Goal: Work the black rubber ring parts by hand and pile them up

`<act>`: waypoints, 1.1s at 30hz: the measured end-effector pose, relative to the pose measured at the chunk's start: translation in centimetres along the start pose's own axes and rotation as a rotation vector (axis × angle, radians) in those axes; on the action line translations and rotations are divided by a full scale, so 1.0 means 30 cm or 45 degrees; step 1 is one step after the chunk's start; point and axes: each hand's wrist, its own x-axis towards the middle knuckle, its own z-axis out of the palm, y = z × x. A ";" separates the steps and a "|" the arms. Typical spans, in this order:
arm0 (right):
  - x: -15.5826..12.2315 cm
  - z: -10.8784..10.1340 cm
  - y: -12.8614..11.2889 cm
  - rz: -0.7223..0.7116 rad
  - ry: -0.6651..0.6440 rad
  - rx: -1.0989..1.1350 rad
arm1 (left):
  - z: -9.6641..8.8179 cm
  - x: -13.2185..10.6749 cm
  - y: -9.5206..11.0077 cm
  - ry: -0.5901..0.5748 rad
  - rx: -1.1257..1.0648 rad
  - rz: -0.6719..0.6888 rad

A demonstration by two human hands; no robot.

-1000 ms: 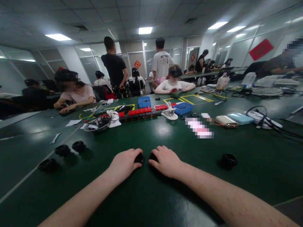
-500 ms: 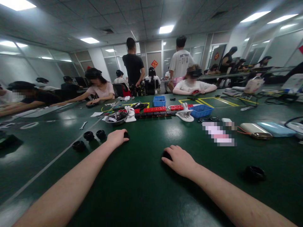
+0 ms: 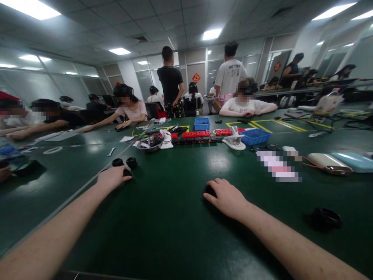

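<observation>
My left hand [image 3: 112, 177] reaches out to the left over the green table [image 3: 175, 217], its fingers curled on a small round black part [image 3: 127, 172] that shows at its fingertips. Just beyond it stand two more round black parts [image 3: 124, 162] side by side. My right hand [image 3: 226, 197] rests in the middle of the table, fingers closed over another black round part [image 3: 209, 190] that is mostly hidden beneath it. A further black round part [image 3: 325, 218] lies alone at the right.
Across the table lie a metal bowl [image 3: 149, 144], red power strips [image 3: 196, 134], two blue bins [image 3: 254, 136], white clamps [image 3: 234, 141], a wrench [image 3: 111, 151], power banks [image 3: 329, 160] and cables. Several people sit or stand along the far side. Another person's hand [image 3: 4, 174] shows at the left edge.
My left hand has slid left with its black part, away from my right hand, and now lies beside the pair of black parts. My right hand stayed put. The view turned left.
</observation>
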 end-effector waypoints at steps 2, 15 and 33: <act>0.001 0.003 0.001 -0.004 0.000 -0.001 | 0.000 -0.004 -0.013 -0.005 0.090 0.003; 0.003 -0.003 0.010 0.003 0.024 0.024 | -0.063 -0.081 0.030 0.173 0.276 -0.023; 0.031 0.002 0.051 0.097 0.126 0.206 | -0.046 -0.296 0.784 0.200 -0.169 1.014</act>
